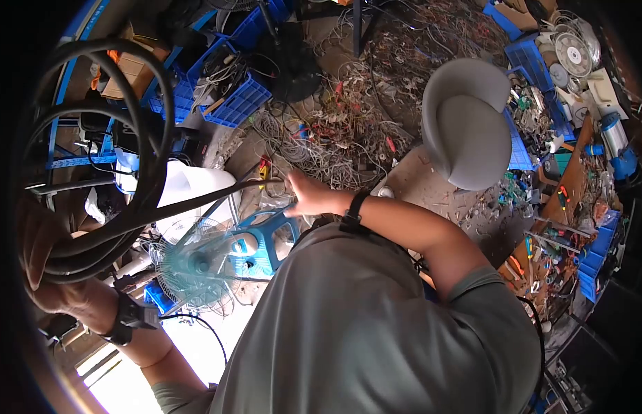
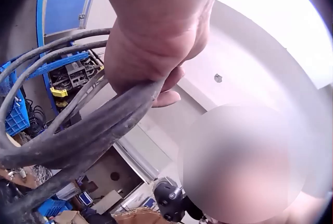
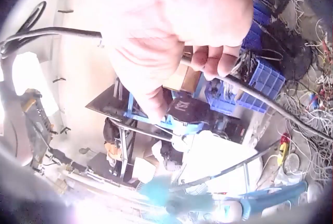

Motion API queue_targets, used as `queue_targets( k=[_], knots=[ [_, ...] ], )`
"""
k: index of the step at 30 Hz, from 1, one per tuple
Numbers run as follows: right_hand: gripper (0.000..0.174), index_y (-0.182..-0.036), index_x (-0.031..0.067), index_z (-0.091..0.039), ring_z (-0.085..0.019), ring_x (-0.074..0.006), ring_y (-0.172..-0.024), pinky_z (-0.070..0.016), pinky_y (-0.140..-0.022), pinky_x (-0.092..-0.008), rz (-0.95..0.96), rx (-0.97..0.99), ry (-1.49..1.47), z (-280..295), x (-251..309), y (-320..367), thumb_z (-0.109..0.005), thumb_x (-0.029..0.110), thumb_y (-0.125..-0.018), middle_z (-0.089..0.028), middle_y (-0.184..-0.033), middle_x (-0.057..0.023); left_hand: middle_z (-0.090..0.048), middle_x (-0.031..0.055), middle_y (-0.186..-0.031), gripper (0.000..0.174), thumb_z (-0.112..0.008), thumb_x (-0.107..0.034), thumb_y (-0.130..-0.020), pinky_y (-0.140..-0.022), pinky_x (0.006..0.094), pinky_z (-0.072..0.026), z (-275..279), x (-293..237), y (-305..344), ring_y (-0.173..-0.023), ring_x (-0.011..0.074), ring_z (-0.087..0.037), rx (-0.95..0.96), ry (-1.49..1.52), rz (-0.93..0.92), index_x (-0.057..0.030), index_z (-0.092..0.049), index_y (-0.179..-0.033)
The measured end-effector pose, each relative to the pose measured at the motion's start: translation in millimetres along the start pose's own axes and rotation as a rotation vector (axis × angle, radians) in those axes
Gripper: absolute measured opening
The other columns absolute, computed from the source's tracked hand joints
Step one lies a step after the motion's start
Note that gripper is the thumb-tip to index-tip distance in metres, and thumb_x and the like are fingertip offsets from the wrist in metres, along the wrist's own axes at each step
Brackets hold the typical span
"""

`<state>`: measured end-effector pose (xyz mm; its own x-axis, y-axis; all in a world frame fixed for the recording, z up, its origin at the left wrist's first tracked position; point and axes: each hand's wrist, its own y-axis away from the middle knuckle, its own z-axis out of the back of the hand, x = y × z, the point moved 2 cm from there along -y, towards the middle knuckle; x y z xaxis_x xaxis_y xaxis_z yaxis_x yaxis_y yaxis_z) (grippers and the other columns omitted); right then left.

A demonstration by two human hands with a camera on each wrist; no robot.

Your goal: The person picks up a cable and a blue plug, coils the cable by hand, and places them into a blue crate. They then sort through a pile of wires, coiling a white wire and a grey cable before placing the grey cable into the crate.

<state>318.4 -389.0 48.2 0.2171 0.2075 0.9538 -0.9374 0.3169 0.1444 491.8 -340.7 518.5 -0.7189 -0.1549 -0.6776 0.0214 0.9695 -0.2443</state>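
Observation:
A thick dark cable [image 1: 197, 201] hangs in several large loops at the left of the head view. My left hand [image 1: 59, 293] grips the bundled loops; in the left wrist view its fingers [image 2: 167, 98] curl round the cable [image 2: 88, 125]. One strand runs across to my right hand [image 1: 310, 196], in front of my body. In the right wrist view that hand [image 3: 177, 26] holds the strand [image 3: 281, 108] with curled fingers [image 3: 210, 62], and the cable continues on both sides of it. The palm hides part of the strand.
Below the strand stand a fan [image 1: 200, 265] and a blue stool [image 1: 266, 238], beside a white rounded object [image 1: 183, 183]. Loose wires [image 1: 335, 145] cover the floor ahead. A grey chair [image 1: 473, 131] is to the right, and a blue crate [image 1: 241, 100] stands at the upper left.

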Motion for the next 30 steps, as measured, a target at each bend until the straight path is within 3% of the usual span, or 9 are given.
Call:
queue_targets(
  k=[2, 6, 10, 12, 14, 17, 21, 25, 30],
  knots=[
    [0.075, -0.120, 0.0029, -0.042, -0.051, -0.0373, -0.110, -0.0435, -0.092, -0.0418, 0.121, -0.342, 0.152, 11.2, 13.2, -11.6, -0.084, 0.032, -0.065, -0.049, -0.118, -0.0212, -0.043, 0.0027, -0.065, 0.015, -0.037, -0.015, -0.097, -0.048, 0.0262, -0.0498, -6.9, -0.1, 5.7, -0.046, 0.0115, -0.046, 0.020, 0.053, -0.031, -0.0007, -0.042, -0.096],
    [0.074, -0.120, 0.0052, -0.042, -0.052, -0.0372, -0.112, -0.0438, -0.092, -0.0431, -0.171, -0.199, 0.079, 22.8, 2.7, -27.0, -0.084, 0.034, -0.066, -0.049, -0.121, -0.0219, -0.045, 0.0032, -0.066, 0.014, -0.042, -0.015, -0.095, -0.048, 0.0262, -0.0508, -20.1, 12.4, 18.9, -0.048, 0.0117, -0.048, 0.086, 0.187, -0.085, -0.0013, -0.043, -0.096],
    [0.065, -0.117, 0.0016, -0.041, -0.057, -0.0361, -0.102, -0.0480, -0.086, -0.0418, -0.025, -0.378, 0.172, 18.9, 3.1, -33.3, -0.078, 0.032, -0.073, -0.053, -0.109, -0.0243, -0.048, 0.0036, -0.067, 0.014, -0.047, -0.015, -0.093, -0.049, 0.0261, -0.0518, -20.1, 12.3, 28.7, -0.049, 0.0120, -0.051, 0.112, 0.307, -0.141, -0.0018, -0.045, -0.096],
    [0.057, -0.117, 0.0038, -0.041, -0.058, -0.0363, -0.099, -0.0480, -0.086, -0.0420, -0.375, -0.370, 0.060, 29.9, 11.8, -39.4, -0.073, 0.030, -0.078, -0.053, -0.108, -0.0228, -0.049, 0.0039, -0.067, 0.014, -0.049, -0.015, -0.092, -0.049, 0.0261, -0.0523, -20.9, 8.8, 32.1, -0.050, 0.0121, -0.052, 0.124, 0.324, -0.157, -0.0021, -0.045, -0.096],
    [0.055, -0.122, 0.0075, -0.041, -0.057, -0.0341, -0.102, -0.0477, -0.086, -0.0426, -0.191, -0.535, 0.149, 23.9, -13.7, -54.6, -0.069, 0.028, -0.081, -0.054, -0.106, -0.0217, -0.050, 0.0041, -0.067, 0.015, -0.052, -0.015, -0.090, -0.049, 0.0261, -0.0528, -19.3, 3.6, 38.2, -0.051, 0.0122, -0.053, 0.123, 0.325, -0.175, -0.0024, -0.046, -0.096],
    [0.041, -0.121, 0.0150, -0.056, -0.051, -0.0332, -0.111, -0.0430, -0.093, -0.0461, -0.016, -0.129, 0.469, 17.3, -43.3, -62.4, -0.060, 0.036, -0.086, -0.057, -0.109, -0.0170, -0.052, 0.0045, -0.068, 0.016, -0.055, -0.015, -0.089, -0.049, 0.0261, -0.0536, -14.5, -6.6, 48.3, -0.052, 0.0124, -0.055, 0.112, 0.321, -0.191, -0.0029, -0.047, -0.097],
    [0.039, -0.105, 0.0096, -0.065, -0.060, -0.0312, -0.100, -0.0473, -0.086, -0.0432, -0.290, 0.217, 0.400, 31.1, -92.9, -30.6, -0.053, 0.044, -0.091, -0.063, -0.102, -0.0145, -0.052, 0.0043, -0.069, 0.017, -0.054, -0.018, -0.090, -0.050, 0.0259, -0.0538, 4.1, -23.2, 67.7, -0.050, 0.0122, -0.054, 0.019, 0.175, -0.198, -0.0033, -0.048, -0.096],
    [0.026, -0.101, 0.0064, -0.063, -0.061, -0.0339, -0.089, -0.0467, -0.077, -0.0428, -0.329, 0.193, 0.414, 45.1, -189.7, 20.7, -0.055, 0.029, -0.091, -0.065, -0.094, -0.0183, -0.045, 0.0041, -0.065, 0.015, -0.042, -0.016, -0.096, -0.046, 0.0229, -0.0473, 56.4, -64.4, 111.4, -0.046, 0.0111, -0.047, -0.133, 0.039, -0.254, -0.0016, -0.044, -0.095],
    [0.038, -0.100, 0.0016, -0.059, -0.066, -0.0284, -0.084, -0.0482, -0.073, -0.0415, -0.629, 0.054, 0.307, 114.0, -100.1, 33.0, -0.050, 0.039, -0.096, -0.065, -0.085, -0.0122, -0.033, -0.0059, -0.058, 0.027, -0.046, -0.016, -0.098, -0.043, 0.0193, -0.0269, 139.9, -12.1, 145.0, -0.044, 0.0017, -0.029, -0.412, -0.509, -0.267, 0.0025, -0.048, -0.117]
  ],
)
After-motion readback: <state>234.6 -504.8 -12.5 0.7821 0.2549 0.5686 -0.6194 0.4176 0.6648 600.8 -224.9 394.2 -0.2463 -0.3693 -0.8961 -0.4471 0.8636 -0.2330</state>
